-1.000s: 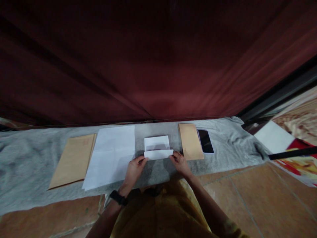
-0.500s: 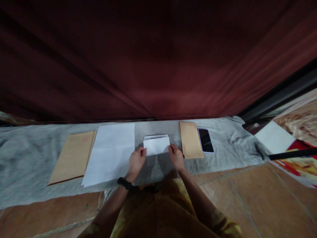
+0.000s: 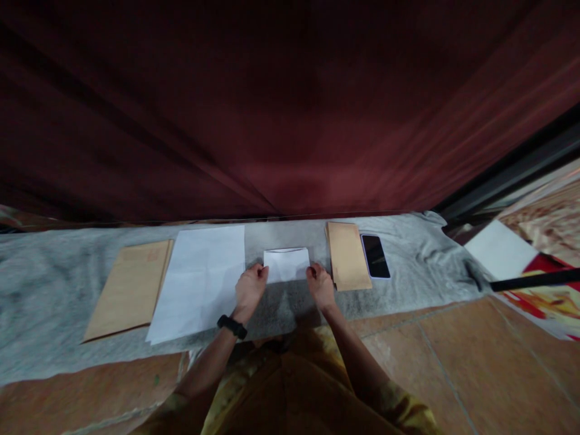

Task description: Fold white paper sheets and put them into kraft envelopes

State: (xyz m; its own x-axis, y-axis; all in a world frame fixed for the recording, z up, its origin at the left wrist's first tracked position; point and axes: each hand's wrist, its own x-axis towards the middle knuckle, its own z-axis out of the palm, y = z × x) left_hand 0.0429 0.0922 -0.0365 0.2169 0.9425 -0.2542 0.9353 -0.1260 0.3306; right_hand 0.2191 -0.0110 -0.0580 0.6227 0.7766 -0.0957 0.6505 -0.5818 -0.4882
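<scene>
From where I stand, the folded paper (image 3: 286, 266) is the brightest small thing on the table (image 3: 421, 266), lying over its grey cloth, right in front of the person. It is plain white, doubled into a neat oblong, wider than it is deep. Along the far edge the layers part a little, leaving a thin dark line between them; the near edge looks straight and clean. A soft shadow dulls its face (the light in here is poor), and I can't tell whether it rests flat or is raised a touch.

The left hand (image 3: 251, 290), with a black band (image 3: 232, 326) at its wrist, has its grip closed, thumb and finger pinching the paper's left end. The right hand (image 3: 321, 289) matches it, its grip closed at the right end, the other fingers curled in.

To the left lie large white sheets (image 3: 199, 284), with a large brown envelope (image 3: 129, 290) just beyond them. To the right are smaller brown envelopes (image 3: 348, 257), stacked slightly askew, with a dark-screened phone (image 3: 376, 256) beside them.
</scene>
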